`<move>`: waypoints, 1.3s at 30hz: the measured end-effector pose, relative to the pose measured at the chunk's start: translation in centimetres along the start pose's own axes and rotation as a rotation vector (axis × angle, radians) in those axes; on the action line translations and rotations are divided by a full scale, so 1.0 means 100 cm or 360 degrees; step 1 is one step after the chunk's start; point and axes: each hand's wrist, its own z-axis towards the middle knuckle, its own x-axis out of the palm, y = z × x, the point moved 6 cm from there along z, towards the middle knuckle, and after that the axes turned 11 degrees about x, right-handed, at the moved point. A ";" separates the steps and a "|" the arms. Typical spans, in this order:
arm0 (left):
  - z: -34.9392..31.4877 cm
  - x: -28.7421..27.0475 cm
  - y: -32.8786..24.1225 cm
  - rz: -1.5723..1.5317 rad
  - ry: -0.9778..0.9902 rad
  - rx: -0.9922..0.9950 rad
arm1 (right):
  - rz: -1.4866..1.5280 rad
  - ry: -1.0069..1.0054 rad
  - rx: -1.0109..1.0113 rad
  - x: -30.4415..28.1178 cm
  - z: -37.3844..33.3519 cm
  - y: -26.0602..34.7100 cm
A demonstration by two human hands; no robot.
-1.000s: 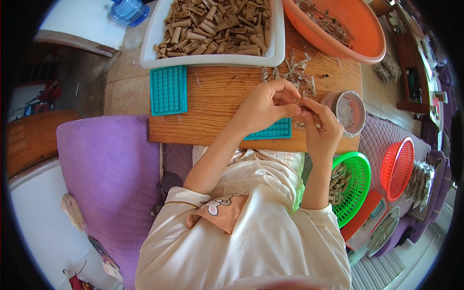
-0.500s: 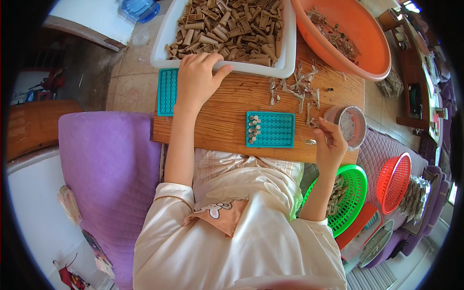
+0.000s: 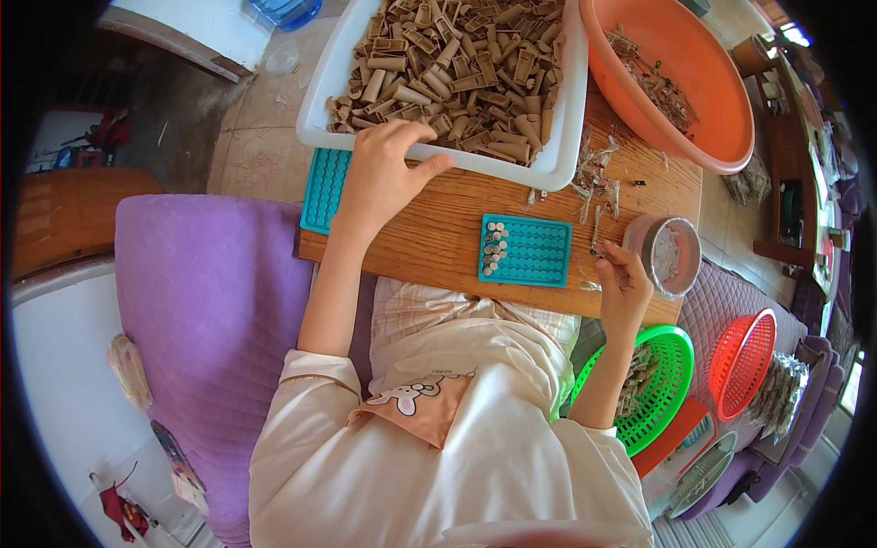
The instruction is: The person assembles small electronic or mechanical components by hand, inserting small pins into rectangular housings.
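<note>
My left hand (image 3: 391, 173) is over the near rim of a white bin (image 3: 318, 128), its fingers bent and the thumb held apart, with nothing seen in it. Brown hollow plastic pieces (image 3: 457, 78) fill that bin. At the table's right, my right hand (image 3: 627, 279) is closed, thumb and fingertips pinched together beside thin wire strands (image 3: 598, 224); what they hold is too small to make out. Left of it lies a teal tray (image 3: 539, 254) of small round hollows, with several small silvery discs (image 3: 494, 248) at its left end. Another teal tray (image 3: 322, 187) is partly hidden by my left arm.
A grey-pink tub (image 3: 699, 260) of whitish material stands right of my right hand. An orange basin (image 3: 731, 110) holds wired parts beyond it. Green (image 3: 676, 384) and red (image 3: 744, 361) baskets sit at the lower right. A purple padded seat (image 3: 183, 347) is at the left.
The whole view has shifted, so the table and bins appear farther right and lower. My left fingers have curled more over the bin rim. My right hand stays pinched near the strands.
</note>
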 end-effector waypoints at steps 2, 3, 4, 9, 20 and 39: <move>0.012 -0.010 0.010 -0.0132 -0.0008 -0.0252 | 0.0008 0.0000 -0.0045 0.001 0.000 -0.002; 0.016 -0.015 0.022 -0.0253 -0.0018 -0.0509 | 0.0022 0.0010 -0.0095 0.002 -0.001 -0.001; 0.023 -0.018 0.031 -0.0076 0.0081 -0.0475 | 0.0023 0.0016 -0.0103 0.003 -0.002 0.000; 0.039 0.030 0.076 0.0461 0.0770 -0.0410 | 0.0094 0.0005 -0.0049 0.003 -0.009 0.005; 0.015 0.020 -0.030 -0.1218 0.0072 -0.0627 | 0.0432 -0.0330 -0.0234 0.001 -0.026 0.048; -0.051 0.083 -0.114 -0.2844 -0.0128 -0.0817 | 0.0340 -0.0298 -0.0662 0.042 -0.052 0.064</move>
